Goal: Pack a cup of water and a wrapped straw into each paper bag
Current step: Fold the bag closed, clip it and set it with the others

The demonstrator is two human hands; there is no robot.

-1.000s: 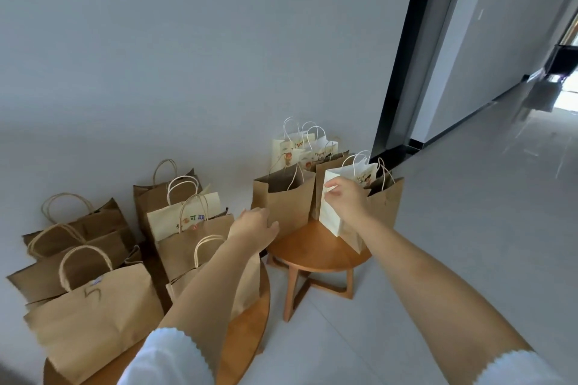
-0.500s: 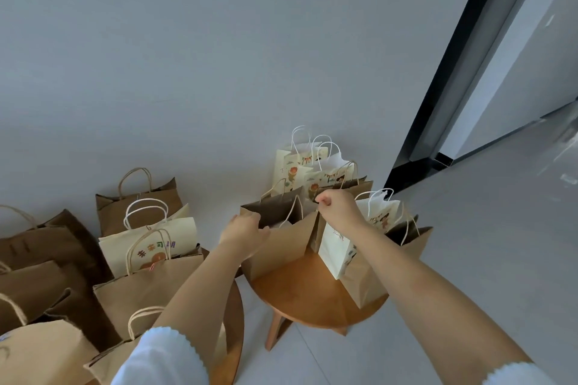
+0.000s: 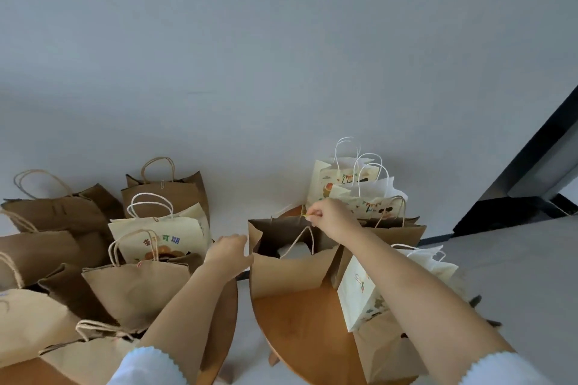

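An open brown paper bag (image 3: 291, 272) stands on a small round wooden table (image 3: 300, 331). Something pale shows deep inside it; I cannot tell what it is. My left hand (image 3: 230, 251) grips the bag's left rim. My right hand (image 3: 328, 216) hovers over the bag's far rim and pinches a thin yellowish strip, probably a wrapped straw (image 3: 308, 215). White printed bags (image 3: 353, 194) stand behind this bag, and another white printed bag (image 3: 362, 294) stands under my right forearm.
A second round table at lower left carries several brown bags (image 3: 134, 294) and a cream printed bag (image 3: 162, 237). A grey wall lies behind everything. A black door frame (image 3: 531, 172) and grey floor (image 3: 516, 275) are at the right.
The view has dropped closer to the tables. My right hand moved left from the white bag to above the brown bag's far rim. My left hand now holds that bag's left edge.
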